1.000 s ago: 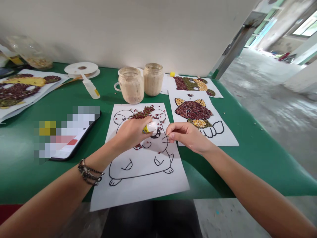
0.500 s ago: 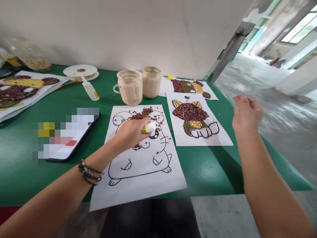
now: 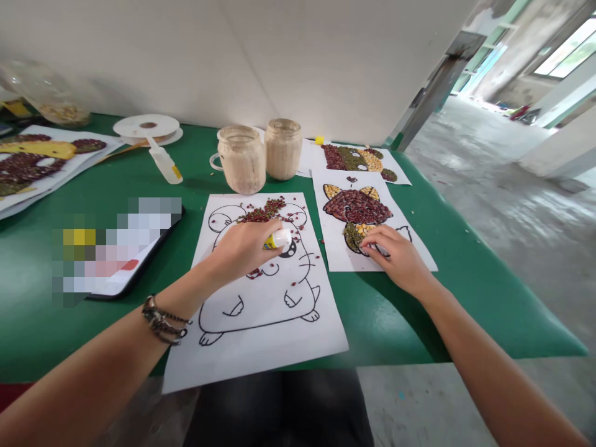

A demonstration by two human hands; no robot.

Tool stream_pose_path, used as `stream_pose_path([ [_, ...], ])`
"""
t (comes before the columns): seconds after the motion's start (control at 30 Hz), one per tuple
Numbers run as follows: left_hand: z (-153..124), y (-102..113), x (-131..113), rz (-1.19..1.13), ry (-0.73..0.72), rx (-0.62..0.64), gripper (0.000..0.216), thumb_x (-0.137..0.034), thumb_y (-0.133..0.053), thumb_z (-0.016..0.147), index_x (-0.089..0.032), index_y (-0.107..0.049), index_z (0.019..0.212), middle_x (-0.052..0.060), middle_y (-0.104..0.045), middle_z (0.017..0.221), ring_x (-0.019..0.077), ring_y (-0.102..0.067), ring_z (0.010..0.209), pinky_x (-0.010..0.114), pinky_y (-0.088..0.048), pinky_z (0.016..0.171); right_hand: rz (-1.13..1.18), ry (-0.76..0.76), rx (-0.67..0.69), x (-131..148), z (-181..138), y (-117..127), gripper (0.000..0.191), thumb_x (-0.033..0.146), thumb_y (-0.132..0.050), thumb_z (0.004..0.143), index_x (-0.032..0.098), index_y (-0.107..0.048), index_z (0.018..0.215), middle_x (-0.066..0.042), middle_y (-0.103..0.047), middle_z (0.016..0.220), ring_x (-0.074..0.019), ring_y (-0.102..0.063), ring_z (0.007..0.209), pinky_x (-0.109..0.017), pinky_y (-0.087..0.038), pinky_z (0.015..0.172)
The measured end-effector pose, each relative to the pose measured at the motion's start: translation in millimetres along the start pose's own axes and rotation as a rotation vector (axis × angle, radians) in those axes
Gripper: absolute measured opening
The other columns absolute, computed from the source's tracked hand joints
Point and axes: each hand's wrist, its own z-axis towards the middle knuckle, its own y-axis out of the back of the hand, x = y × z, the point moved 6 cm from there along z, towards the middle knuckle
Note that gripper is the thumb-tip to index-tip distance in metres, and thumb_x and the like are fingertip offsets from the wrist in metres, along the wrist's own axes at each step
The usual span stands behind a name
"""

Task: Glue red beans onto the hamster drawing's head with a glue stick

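Note:
My left hand (image 3: 244,249) is wrapped round a small glue bottle (image 3: 282,238) with a white end and a yellow label. It rests over a line-drawn hamster sheet (image 3: 261,363). Dark red and green beans (image 3: 264,210) are heaped at the head, with stray beans around the eye and nose. On the right lies a fox picture (image 3: 338,261), its head covered in red beans, its body partly in green beans and yellow corn. My right hand (image 3: 395,256) is over the fox's body with thumb and fingertips pinched; whatever is between them is hidden.
Two cloudy jars (image 3: 243,160) stand behind the hamster sheet. A phone (image 3: 139,254) lies at left, with another glue bottle (image 3: 165,164) and a white spool (image 3: 148,129) behind it. More bean pictures (image 3: 100,152) lie at far left and back right. The green table (image 3: 512,329) ends at right.
My right hand has come in from the right, above the table, down and left onto the fox picture, fingers now pinched. My left hand still holds the glue bottle over the hamster.

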Motion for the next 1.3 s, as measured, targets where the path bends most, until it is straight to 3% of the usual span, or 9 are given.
stream_pose_path([
  [0.37, 0.8, -0.2, -1.1, 0.0, 0.003, 0.006, 0.012, -0.03, -0.045, 0.072, -0.018, -0.049, 0.071, -0.001, -0.049, 0.056, 0.0109, -0.043, 0.049, 0.022, -0.025, 0.045, -0.013, -0.056, 0.014, -9.3, 4.5, -6.8, 0.011, 0.022, -0.046, 0.079, 0.019, -0.051, 0.069, -0.005, -0.053, 0.075, -0.0174, -0.051, 0.073, -0.031, -0.04, 0.066],
  [0.73, -0.2, 0.8, -2.7, -0.012, -0.005, 0.007, 0.015, -0.029, -0.045, 0.071, -0.019, -0.052, 0.08, 0.0, -0.054, 0.061, 0.013, -0.048, 0.055, 0.023, -0.028, 0.049, 0.014, -0.02, 0.002, -5.4, 5.1, -5.0, 0.013, 0.025, -0.046, 0.079, 0.02, -0.056, 0.072, -0.005, -0.055, 0.076, -0.0173, -0.053, 0.072, -0.032, -0.042, 0.066],
  [0.93, -0.7, 0.6, -0.8, -0.017, -0.01, 0.0, 0.013, -0.03, -0.045, 0.072, -0.019, -0.051, 0.076, -0.001, -0.052, 0.058, 0.0113, -0.045, 0.051, 0.022, -0.027, 0.048, 0.051, -0.052, -0.097, -4.5, 3.4, 4.5, 0.012, 0.026, -0.048, 0.078, 0.02, -0.056, 0.072, -0.005, -0.056, 0.077, -0.0174, -0.054, 0.073, -0.033, -0.043, 0.069],
  [1.13, -1.6, 2.7, -0.4, -0.047, -0.016, -0.018, 0.012, -0.03, -0.045, 0.072, -0.019, -0.05, 0.075, -0.001, -0.053, 0.059, 0.0109, -0.045, 0.05, 0.022, -0.027, 0.046, 0.094, -0.07, -0.103, -4.6, 3.6, 7.7, 0.017, 0.029, -0.047, 0.078, 0.02, -0.054, 0.066, -0.005, -0.057, 0.072, -0.017, -0.054, 0.069, -0.031, -0.042, 0.065],
  [1.3, -2.2, 4.0, 0.0, -0.03, -0.027, -0.039, 0.012, -0.029, -0.044, 0.073, -0.019, -0.05, 0.076, -0.001, -0.053, 0.058, 0.011, -0.045, 0.051, 0.023, -0.027, 0.046, 0.199, -0.171, -0.286, -9.4, 3.9, 24.7, 0.029, 0.033, -0.049, 0.076, 0.02, -0.044, 0.05, -0.003, -0.053, 0.059, -0.0139, -0.05, 0.057, -0.028, -0.04, 0.055],
])
